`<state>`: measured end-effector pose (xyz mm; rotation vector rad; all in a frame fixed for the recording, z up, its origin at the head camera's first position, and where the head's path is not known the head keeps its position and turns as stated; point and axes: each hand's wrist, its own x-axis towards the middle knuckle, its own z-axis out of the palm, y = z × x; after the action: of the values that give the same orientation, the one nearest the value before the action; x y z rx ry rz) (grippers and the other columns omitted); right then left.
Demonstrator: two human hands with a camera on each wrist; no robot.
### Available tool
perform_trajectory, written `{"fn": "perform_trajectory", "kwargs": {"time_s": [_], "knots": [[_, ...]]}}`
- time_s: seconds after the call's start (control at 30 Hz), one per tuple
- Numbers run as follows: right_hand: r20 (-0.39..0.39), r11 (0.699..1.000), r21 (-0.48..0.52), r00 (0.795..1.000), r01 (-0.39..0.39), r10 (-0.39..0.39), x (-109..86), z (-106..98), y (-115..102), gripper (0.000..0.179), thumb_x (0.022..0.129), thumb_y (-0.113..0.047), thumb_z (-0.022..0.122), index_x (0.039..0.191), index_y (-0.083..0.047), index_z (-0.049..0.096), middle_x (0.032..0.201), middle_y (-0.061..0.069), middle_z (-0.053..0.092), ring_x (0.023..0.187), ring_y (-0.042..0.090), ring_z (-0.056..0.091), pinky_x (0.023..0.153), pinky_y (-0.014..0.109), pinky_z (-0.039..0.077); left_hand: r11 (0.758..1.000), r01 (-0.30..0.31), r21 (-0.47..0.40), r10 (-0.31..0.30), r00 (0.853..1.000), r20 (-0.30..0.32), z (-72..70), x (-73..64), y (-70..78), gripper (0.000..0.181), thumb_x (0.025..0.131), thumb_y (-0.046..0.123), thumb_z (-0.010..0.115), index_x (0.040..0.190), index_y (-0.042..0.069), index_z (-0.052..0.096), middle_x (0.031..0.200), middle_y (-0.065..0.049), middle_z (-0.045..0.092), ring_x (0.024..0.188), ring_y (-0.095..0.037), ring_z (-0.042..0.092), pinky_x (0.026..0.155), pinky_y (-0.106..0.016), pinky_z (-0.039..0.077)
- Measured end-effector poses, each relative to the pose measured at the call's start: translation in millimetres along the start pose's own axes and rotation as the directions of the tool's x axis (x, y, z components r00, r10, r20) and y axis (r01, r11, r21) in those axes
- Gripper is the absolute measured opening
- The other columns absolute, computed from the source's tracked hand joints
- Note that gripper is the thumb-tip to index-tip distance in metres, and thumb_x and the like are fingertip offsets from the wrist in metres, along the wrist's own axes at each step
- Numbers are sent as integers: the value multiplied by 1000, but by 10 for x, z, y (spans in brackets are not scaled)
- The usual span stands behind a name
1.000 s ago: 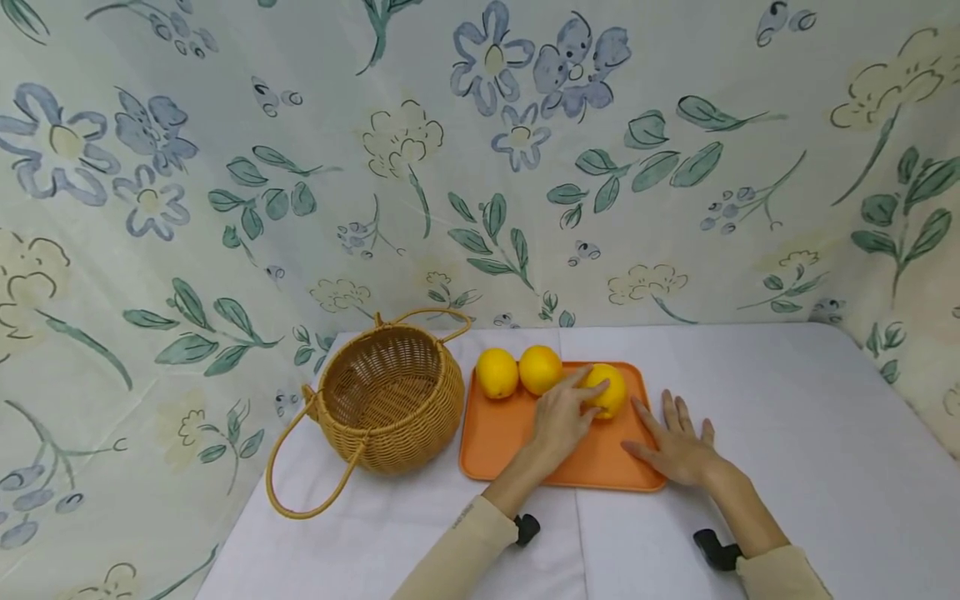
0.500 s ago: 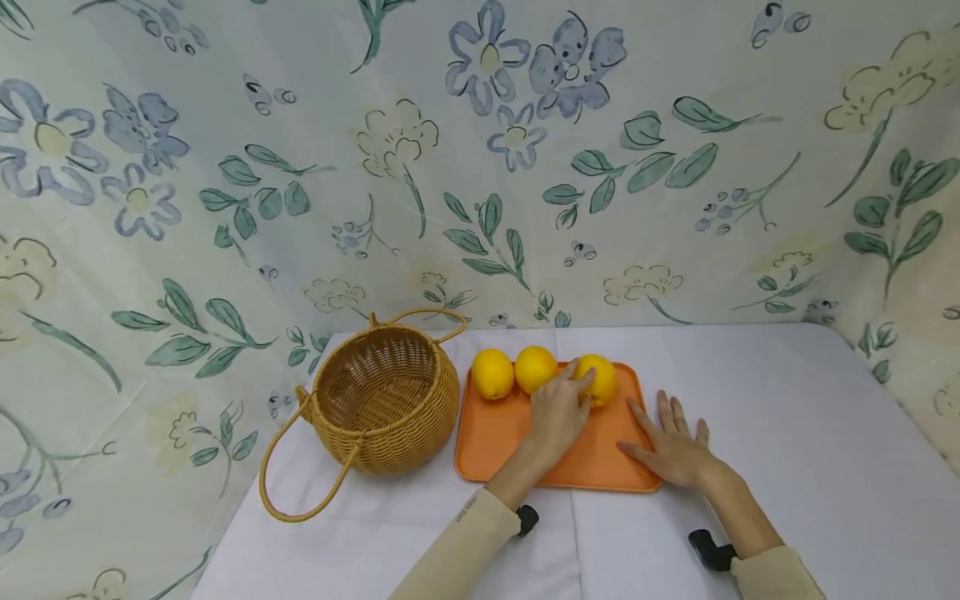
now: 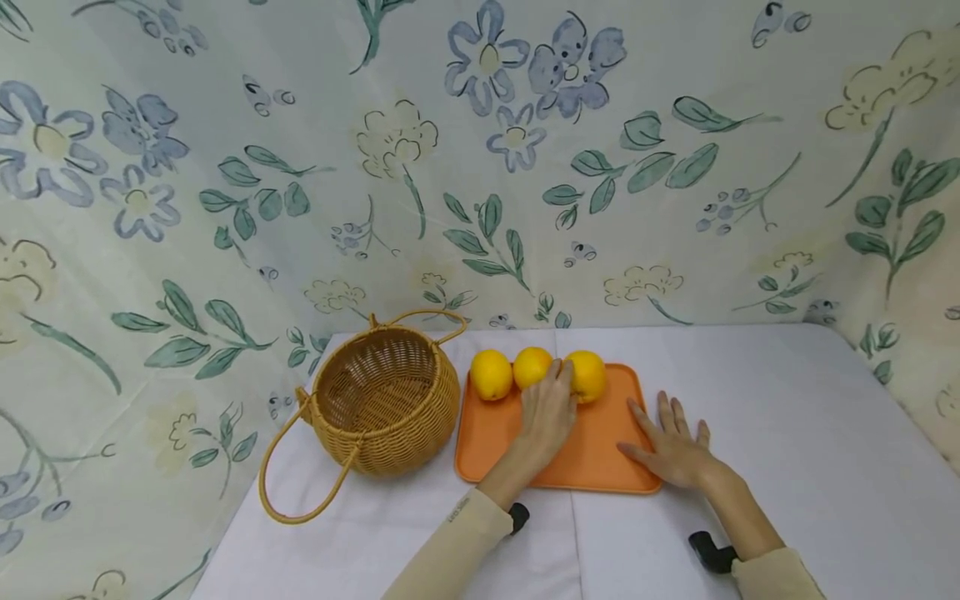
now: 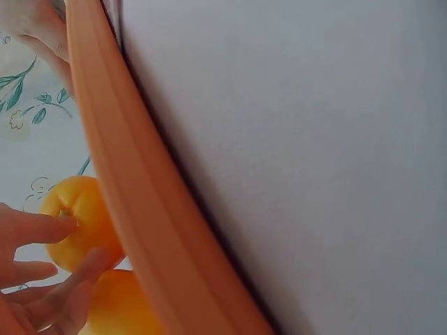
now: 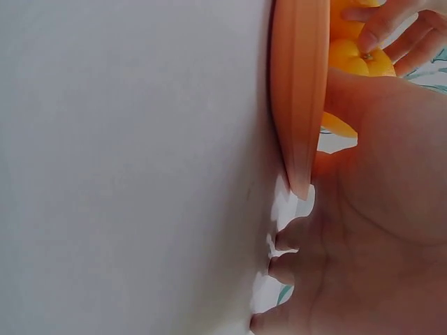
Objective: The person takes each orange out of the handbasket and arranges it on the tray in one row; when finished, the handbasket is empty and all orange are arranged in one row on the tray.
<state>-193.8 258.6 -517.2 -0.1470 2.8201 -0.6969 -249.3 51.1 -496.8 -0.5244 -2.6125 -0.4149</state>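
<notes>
Three yellow-orange oranges stand in a row along the far side of an orange tray. They are a left orange (image 3: 491, 375), a middle orange (image 3: 530, 367) and a right orange (image 3: 587, 377). My left hand (image 3: 546, 412) reaches over the tray, its fingers between the middle and right oranges. In the left wrist view, the thumb (image 4: 49, 228) lies across the front of the right orange (image 4: 77, 241), near its stem; I cannot tell how firmly it touches. My right hand (image 3: 671, 450) lies with fingers spread at the tray's right edge (image 3: 651, 467), thumb reaching over the rim.
A round wicker basket (image 3: 420, 442) stands left of the tray, its two handles folded outward. White cloth (image 3: 787, 450) covers the table. A floral curtain (image 3: 360, 250) hangs behind.
The right orange has moved left, closer to the middle one. My left hand has shifted left, its fingers now between those two oranges. The right hand stays at the tray's edge.
</notes>
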Motion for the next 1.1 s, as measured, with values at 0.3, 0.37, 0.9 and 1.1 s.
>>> {"fn": "perform_trajectory", "kwargs": {"time_s": [0.3, 0.37, 0.9, 1.1], "knots": [[7, 1000, -19, 1000, -15, 15, 39, 18, -8, 91, 98, -57, 59, 163, -4, 24, 163, 44, -7, 149, 65, -8, 109, 87, -11, 970, -208, 129, 179, 963, 201, -40, 44, -28, 60, 99, 14, 69, 154, 30, 51, 152, -11, 55, 44, -7, 36, 41, -13, 27], [8, 1000, -18, 1000, -6, 6, 54, 35, 21, 91, 98, -58, 59, 164, -6, 22, 163, 44, -8, 149, 65, -9, 108, 87, -12, 963, -217, 158, 184, 962, 200, -48, 58, -28, 60, 98, 19, 72, 154, 26, 52, 149, -12, 59, 45, -7, 40, 41, -14, 30], [11, 1000, 20, 1000, 13, -13, 46, 31, 44, 93, 98, -62, 57, 163, -5, 24, 164, 43, -8, 150, 64, -10, 108, 87, -13, 997, -37, 69, 30, 995, 96, 56, 95, -34, 67, 87, 28, 84, 147, 15, 58, 139, -14, 66, 55, -14, 62, 49, -23, 52], [13, 999, 37, 1000, 5, -5, 31, 26, 70, 94, 97, -65, 56, 164, -7, 23, 165, 40, -11, 152, 61, -12, 110, 85, -15, 1000, -13, 13, 12, 995, 100, 79, 114, -79, 68, 89, 27, 83, 150, 15, 55, 143, -16, 64, 43, -7, 42, 41, -13, 33]]}}
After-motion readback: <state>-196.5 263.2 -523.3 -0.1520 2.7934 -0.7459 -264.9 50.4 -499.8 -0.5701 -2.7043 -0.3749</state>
